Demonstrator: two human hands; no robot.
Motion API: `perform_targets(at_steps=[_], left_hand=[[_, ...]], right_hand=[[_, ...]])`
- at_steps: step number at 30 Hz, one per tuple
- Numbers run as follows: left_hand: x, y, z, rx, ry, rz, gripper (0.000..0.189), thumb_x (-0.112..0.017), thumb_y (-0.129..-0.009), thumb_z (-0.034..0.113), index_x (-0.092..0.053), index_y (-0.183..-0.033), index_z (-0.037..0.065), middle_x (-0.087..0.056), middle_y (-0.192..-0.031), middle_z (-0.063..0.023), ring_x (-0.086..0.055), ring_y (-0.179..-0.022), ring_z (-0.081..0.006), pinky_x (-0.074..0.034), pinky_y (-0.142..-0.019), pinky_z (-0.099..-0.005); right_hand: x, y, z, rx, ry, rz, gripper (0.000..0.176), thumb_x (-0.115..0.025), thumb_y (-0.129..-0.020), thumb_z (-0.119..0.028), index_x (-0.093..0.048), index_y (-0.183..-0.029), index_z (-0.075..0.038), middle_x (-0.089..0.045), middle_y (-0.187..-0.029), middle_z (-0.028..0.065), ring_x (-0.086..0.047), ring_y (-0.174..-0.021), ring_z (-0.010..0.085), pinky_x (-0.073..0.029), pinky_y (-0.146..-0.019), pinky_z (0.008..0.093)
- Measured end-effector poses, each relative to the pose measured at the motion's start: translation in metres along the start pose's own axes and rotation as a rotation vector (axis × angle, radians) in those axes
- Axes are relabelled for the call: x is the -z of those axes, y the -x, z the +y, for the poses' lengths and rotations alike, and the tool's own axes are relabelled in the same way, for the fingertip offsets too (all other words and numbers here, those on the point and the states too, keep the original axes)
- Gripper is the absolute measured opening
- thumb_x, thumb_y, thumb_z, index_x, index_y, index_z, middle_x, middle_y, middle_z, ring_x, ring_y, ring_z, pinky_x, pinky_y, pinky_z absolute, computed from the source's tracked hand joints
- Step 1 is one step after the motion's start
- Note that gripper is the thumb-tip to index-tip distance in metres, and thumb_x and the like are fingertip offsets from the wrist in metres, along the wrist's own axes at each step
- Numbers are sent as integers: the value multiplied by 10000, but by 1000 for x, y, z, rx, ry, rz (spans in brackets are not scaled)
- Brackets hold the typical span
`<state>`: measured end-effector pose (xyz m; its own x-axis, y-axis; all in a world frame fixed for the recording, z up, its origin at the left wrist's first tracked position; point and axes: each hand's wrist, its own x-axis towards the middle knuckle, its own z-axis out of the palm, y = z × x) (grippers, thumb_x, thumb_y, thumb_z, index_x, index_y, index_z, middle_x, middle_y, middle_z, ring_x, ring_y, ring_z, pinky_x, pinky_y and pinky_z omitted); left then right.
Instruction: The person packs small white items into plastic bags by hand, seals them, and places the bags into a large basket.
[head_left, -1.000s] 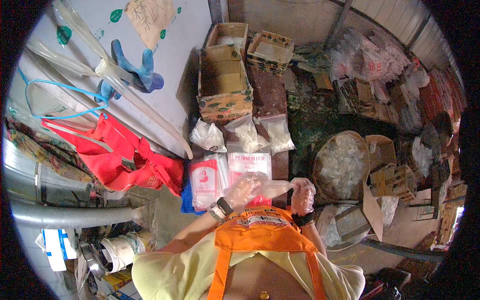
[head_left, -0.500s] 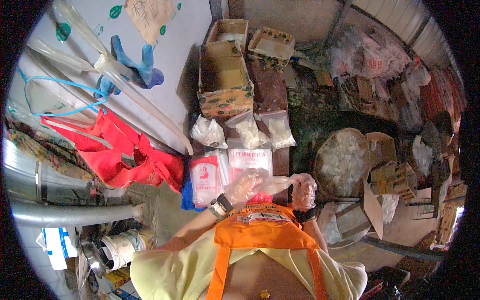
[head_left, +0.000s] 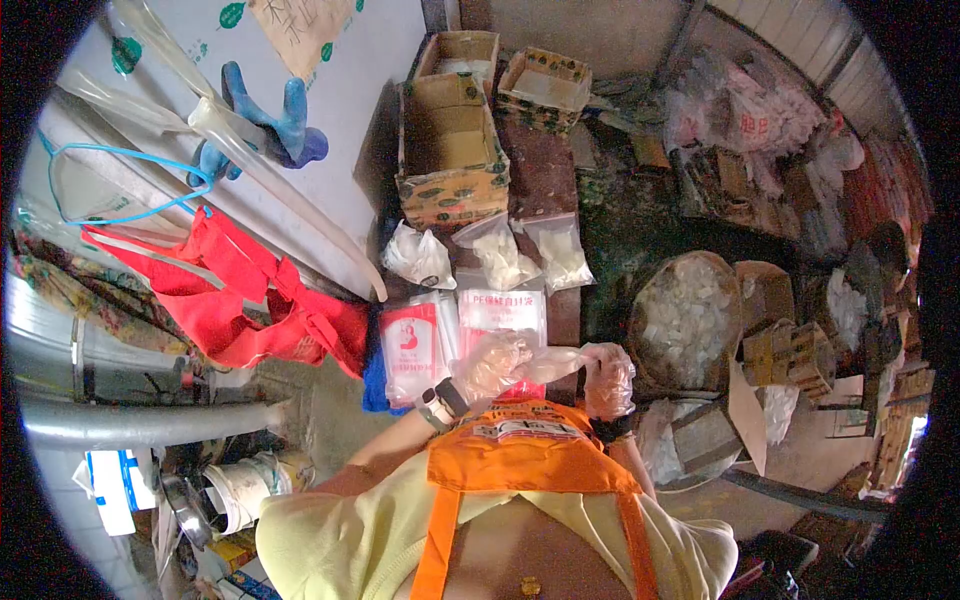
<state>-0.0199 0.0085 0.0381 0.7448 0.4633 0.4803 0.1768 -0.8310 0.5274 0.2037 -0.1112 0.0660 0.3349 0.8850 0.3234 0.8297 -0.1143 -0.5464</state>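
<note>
My left hand (head_left: pixel 492 364), in a clear plastic glove with a watch at its wrist, is closed on one end of a translucent plastic bag (head_left: pixel 552 366). My right hand (head_left: pixel 609 382), gloved too, pinches the other end, so the bag stretches between them. What the bag holds, if anything, I cannot make out. Beneath my hands lie a printed pack of zip bags (head_left: pixel 502 310) and, to its left, another red-and-white pack (head_left: pixel 411 350). Beyond them stand a knotted white bag (head_left: pixel 418 258), a filled zip bag (head_left: pixel 497 258) and a second filled zip bag (head_left: pixel 560 253), all with pale contents.
Open cardboard boxes (head_left: pixel 455 165) stand at the table's far end. On the right is a large round basket (head_left: pixel 688 318) of pale pieces, beside smaller cartons (head_left: pixel 790 352). A red apron (head_left: pixel 255 305) and blue gloves (head_left: pixel 275 125) hang at the left wall.
My hands stay almost in place, still holding the bag between them. The view has shifted slightly; the things on the table have kept their places.
</note>
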Motion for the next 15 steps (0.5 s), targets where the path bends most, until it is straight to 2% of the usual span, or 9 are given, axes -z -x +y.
perform_targets(at_steps=[2, 5, 8, 15], left_hand=[[19, -14, 10, 49, 16, -124, 230, -641, -769, 205, -670, -934, 47, -636, -942, -160, -608, -930, -363, -478, -854, -461], [24, -20, 11, 212, -13, -476, 258, -627, -854, 253, -678, -1019, 61, -644, -1133, -169, -564, -1159, -353, -412, -1055, -465], [4, -5, 2, -16, -62, -67, 219, -631, -787, 207, -665, -965, 83, -633, -942, -133, -609, -948, -328, -472, -864, -449], [-2, 2, -4, 49, 35, -80, 273, -652, -796, 201, -694, -1036, 78, -663, -979, -124, -621, -973, -329, -479, -908, -435]], right_hand=[[2, -3, -3, 67, -35, 4, 78, -577, -845, -79, -633, -900, -76, -656, -925, 115, -611, -904, 325, -491, -818, 441], [7, -11, -5, 164, -40, 1, 76, -570, -852, -97, -626, -898, -74, -652, -933, 117, -607, -899, 327, -490, -818, 444], [5, -10, 2, 161, 6, -41, 78, -569, -850, -104, -627, -891, -72, -651, -931, 118, -606, -900, 328, -492, -818, 441], [-11, -1, 10, 40, -52, 50, 72, -576, -833, -91, -643, -849, -70, -659, -921, 120, -614, -891, 320, -499, -815, 421]])
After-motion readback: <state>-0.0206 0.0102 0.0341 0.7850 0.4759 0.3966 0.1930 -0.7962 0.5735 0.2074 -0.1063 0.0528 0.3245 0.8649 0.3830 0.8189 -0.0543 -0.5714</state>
